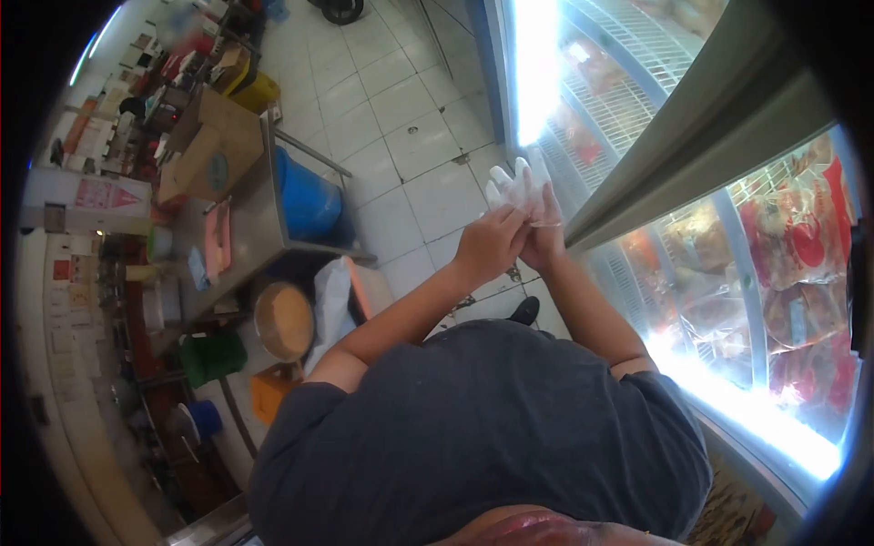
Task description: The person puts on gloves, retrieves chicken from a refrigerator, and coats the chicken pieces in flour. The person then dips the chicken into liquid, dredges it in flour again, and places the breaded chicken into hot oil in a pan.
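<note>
**Glove (523,189) on the right hand (546,235), its cuff under the fingers of the left hand (490,244)**

The fridge (748,305) fills the person's right side, with packs (801,232) on its shelves and a dark door frame (719,109) slanting across it. To the left, well apart from the hands, is the counter (261,205), which carries a box (214,155) and a pink tray (218,241); a blue bin (309,196) sits under its near side. White floor tiles (437,205) show between the fridge and the counter.

Both arms (423,300) reach forward from the body and meet in front of it, just beside the fridge. The hands are together. The glove, white and thin, covers the right hand's fingers and much of its palm, while the wrist is bare. Its long axis runs away from the body, fingertips farthest out and angled slightly left, cuff end nearest the person.

The left hand comes in from the left, across the cuff, so it is the working hand, closed on the glove at the base of the palm. The right fingers are spread and hold nothing. The left fingertips are partly hidden, so how much film they pinch cannot be told.
</note>
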Motion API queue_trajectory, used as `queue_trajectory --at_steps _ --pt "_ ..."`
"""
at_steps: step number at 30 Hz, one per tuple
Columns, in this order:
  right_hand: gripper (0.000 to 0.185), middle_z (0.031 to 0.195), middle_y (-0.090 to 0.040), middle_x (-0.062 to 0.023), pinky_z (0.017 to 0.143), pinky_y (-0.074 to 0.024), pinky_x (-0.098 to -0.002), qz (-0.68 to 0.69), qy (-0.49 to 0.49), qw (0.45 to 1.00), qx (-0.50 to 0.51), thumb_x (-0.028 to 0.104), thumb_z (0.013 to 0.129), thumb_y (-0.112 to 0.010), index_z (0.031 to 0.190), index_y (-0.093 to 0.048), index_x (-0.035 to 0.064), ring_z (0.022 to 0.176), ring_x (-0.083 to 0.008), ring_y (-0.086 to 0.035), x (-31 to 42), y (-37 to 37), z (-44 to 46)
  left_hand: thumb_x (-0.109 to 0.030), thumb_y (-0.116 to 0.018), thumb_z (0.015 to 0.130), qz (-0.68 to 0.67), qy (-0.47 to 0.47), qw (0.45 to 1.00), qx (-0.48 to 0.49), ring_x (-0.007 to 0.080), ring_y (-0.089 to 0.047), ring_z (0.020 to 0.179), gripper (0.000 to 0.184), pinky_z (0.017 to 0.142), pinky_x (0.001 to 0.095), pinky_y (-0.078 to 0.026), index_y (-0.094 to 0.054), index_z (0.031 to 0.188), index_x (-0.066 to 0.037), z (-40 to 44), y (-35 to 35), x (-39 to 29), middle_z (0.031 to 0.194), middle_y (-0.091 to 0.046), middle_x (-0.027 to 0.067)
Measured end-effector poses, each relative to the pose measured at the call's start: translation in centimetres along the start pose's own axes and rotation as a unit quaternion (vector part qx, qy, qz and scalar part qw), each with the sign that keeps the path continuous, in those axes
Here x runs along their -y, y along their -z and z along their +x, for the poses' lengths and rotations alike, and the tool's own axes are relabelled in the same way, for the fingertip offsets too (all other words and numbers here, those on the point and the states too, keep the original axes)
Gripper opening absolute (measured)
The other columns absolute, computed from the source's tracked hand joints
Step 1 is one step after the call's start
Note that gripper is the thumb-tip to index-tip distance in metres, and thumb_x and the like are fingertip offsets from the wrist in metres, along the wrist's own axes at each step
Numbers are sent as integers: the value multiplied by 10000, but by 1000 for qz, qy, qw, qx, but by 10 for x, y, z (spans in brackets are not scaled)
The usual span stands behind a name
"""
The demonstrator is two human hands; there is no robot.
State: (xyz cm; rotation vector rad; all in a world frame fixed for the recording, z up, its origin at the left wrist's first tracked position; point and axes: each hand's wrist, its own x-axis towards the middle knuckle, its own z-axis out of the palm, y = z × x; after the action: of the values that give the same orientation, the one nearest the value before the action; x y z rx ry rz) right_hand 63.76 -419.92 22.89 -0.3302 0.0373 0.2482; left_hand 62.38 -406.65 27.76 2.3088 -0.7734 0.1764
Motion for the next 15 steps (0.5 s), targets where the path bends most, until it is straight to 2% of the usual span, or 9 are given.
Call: queue_trajectory --at_steps 3,5,6,7,8,9,10,12,15 --pt "691 1662 -251 -137 1126 -374 -503 -76 -32 996 34 560 1062 -379 1641 -162 252 1420 -328 -397 6 19 36 -190 -578 998 -28 -32 999 -27 384 -636 877 167 719 456 -514 -612 1033 -31 20 -12 24 948 -641 168" --pt "739 1700 -146 -138 1135 -354 -391 -87 57 994 -30 494 1070 -446 1648 -105 185 1496 -296 -326 9 -1 54 -158 -563 1008 -84 -47 994 -51 391 -621 875 148 741 449 -503 -602 1028 -17 34 -15 31 943 -633 179" --pt "739 1700 -146 -138 1135 -354 -391 -87 66 993 -31 494 1070 -446 1648 -105 185 1496 -296 -326 11 -2 64 -125 -548 1006 -149 6 988 -34 401 -607 858 127 753 447 -492 -592 1025 -7 38 -15 32 944 -623 191" --pt "715 1690 -183 -90 1129 -361 -431 -70 60 991 -101 527 1061 -429 1642 -124 242 1479 -290 -330 13 -1 73 -92 -534 1005 -214 59 975 -14 410 -593 842 108 765 444 -482 -582 1023 3 41 -16 32 944 -614 203" --pt "693 1679 -221 -43 1123 -369 -470 -51 55 982 -171 560 1053 -412 1636 -143 299 1463 -285 -334 16 3 83 -92 -534 1005 -218 49 975 -7 410 -593 842 108 765 444 -482 -582 1023 3 46 -18 34 944 -614 203" --pt "693 1679 -221 -43 1123 -369 -470 -51 68 981 -173 560 1053 -412 1636 -143 299 1463 -285 -334 12 29 98 -78 -526 1013 -237 58 970 -6 362 -584 828 94 765 409 -475 -575 1029 1 52 -17 36 916 -597 193" --pt "705 1682 -217 -32 1151 -325 -457 -172 98 972 -130 588 1042 -411 1635 -145 315 1482 -282 -304 2 74 118 -63 -519 1022 -256 66 964 -3 314 -576 815 80 765 373 -468 -568 1035 -2 58 -15 39 888 -581 184" --pt "717 1686 -212 -21 1178 -281 -444 -291 140 942 -96 615 1030 -410 1633 -146 331 1500 -280 -274 2 98 142 -64 -530 1014 -242 33 970 9 328 -586 817 79 763 383 -475 -575 1030 -2 65 -12 51 887 -591 183" --pt "792 1703 -178 -24 1217 -139 -485 -268 256 927 -60 707 970 -432 1631 -157 367 1521 -292 -247 4 79 148 -78 -556 995 -213 -51 975 46 360 -607 816 82 747 409 -486 -592 1013 -7 74 -5 71 889 -612 180"
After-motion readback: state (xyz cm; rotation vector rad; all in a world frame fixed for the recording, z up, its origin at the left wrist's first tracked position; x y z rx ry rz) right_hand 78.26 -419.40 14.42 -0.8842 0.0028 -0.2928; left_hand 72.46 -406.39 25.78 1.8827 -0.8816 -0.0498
